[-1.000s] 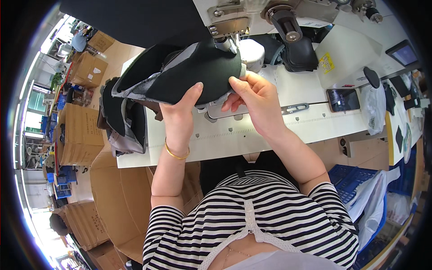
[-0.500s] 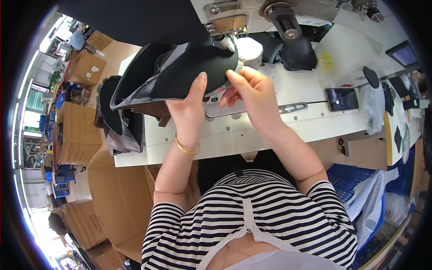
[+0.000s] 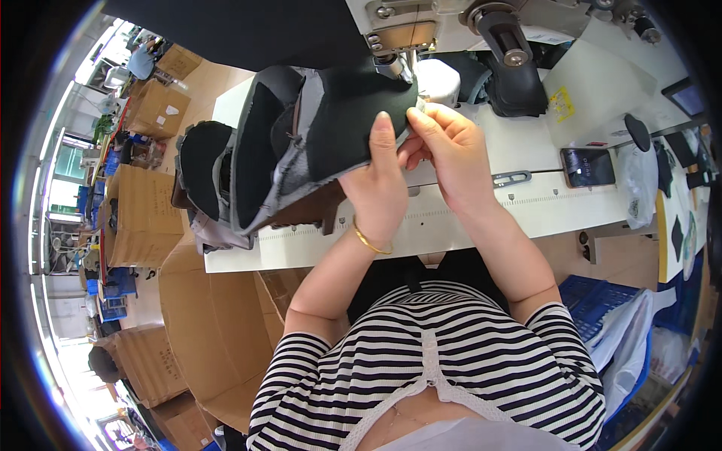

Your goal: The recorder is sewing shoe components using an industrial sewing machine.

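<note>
A dark green-black sewn piece [image 3: 346, 124] with grey edging and a brown outer side, shaped like a shoe upper, lies under the head of a sewing machine [image 3: 402, 37]. My left hand [image 3: 378, 169] grips its near edge, thumb flat on top and the fingers hidden beneath. With thumb and forefinger, my right hand [image 3: 451, 146] pinches the piece's right edge close to the presser foot [image 3: 392, 68]. Where the needle meets the fabric cannot be made out. The left part of the piece stands up in open folds. Another similar dark piece [image 3: 204, 161] hangs at the table's left end.
On the white table [image 3: 451, 233] lie metal thread snips [image 3: 513, 179] and a black phone [image 3: 587, 167]. Dark stacked pieces [image 3: 515, 86] sit behind the machine. A large open carton [image 3: 214, 323] stands below left, a blue crate [image 3: 594, 301] below right.
The piece has turned, its left part swinging toward me and opening wider. My left hand has moved right along it, closer to my right hand. The whole view has shifted slightly.
</note>
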Demonstrator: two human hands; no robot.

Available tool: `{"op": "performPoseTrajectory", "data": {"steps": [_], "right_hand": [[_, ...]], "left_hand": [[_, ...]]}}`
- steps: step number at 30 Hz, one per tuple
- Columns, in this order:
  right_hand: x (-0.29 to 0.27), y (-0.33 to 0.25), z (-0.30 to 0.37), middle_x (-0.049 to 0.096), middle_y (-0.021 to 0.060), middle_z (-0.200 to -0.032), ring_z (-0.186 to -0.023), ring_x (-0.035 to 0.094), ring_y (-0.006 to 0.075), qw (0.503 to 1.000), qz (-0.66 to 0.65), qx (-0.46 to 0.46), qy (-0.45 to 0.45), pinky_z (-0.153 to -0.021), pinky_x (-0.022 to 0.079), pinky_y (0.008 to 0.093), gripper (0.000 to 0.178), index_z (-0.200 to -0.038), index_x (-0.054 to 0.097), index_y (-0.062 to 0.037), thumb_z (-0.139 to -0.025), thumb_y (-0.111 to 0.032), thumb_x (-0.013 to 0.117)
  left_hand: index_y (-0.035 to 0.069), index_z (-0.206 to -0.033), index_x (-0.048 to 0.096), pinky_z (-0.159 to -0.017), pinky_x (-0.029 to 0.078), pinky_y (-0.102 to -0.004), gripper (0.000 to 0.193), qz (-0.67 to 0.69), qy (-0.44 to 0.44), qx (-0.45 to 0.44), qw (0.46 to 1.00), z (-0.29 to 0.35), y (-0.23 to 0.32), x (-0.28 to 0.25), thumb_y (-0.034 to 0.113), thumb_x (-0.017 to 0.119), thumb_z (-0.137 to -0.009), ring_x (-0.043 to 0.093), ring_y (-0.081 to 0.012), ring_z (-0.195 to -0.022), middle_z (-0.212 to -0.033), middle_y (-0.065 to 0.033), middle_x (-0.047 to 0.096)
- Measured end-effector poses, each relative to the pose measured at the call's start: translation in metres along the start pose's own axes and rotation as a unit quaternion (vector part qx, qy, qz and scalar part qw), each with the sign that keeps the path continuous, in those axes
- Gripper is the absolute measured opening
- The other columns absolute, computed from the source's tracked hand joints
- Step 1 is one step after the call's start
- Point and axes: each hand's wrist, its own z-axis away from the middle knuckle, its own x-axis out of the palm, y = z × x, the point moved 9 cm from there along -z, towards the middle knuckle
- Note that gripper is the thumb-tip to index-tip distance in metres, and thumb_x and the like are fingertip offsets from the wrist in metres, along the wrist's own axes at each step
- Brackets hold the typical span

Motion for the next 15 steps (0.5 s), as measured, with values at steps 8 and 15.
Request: {"op": "performPoseTrajectory", "data": {"steps": [8, 15], "right_hand": [[-0.006, 0.001, -0.001, 0.063, 0.0043, -0.078, -0.065, 0.061, 0.0098, 0.999, -0.007, -0.004, 0.036, -0.061, 0.048, 0.0217, 0.019, -0.096, 0.061, 0.0003, -0.095, -0.017, 0.054], [-0.005, -0.004, 0.004, 0.062, 0.0054, -0.077, -0.061, 0.062, 0.0131, 0.998, 0.055, 0.024, 0.011, -0.057, 0.044, 0.0213, 0.022, -0.092, 0.060, 0.0008, -0.095, -0.020, 0.052]], "left_hand": [[-0.006, -0.109, 0.054, -0.065, 0.049, -0.0245, 0.028, 0.022, -0.022, -0.084, 0.996, 0.018, -0.030, 0.018, 0.019, 0.043, -0.100, 0.061, -0.0123, -0.079, -0.097, -0.0084, 0.062], [-0.005, -0.142, 0.026, -0.108, 0.030, -0.0374, 0.067, -0.119, -0.413, -0.151, 0.890, 0.077, 0.035, 0.017, 0.007, 0.060, -0.086, 0.040, -0.0307, -0.130, -0.140, -0.0244, 0.037]]}}
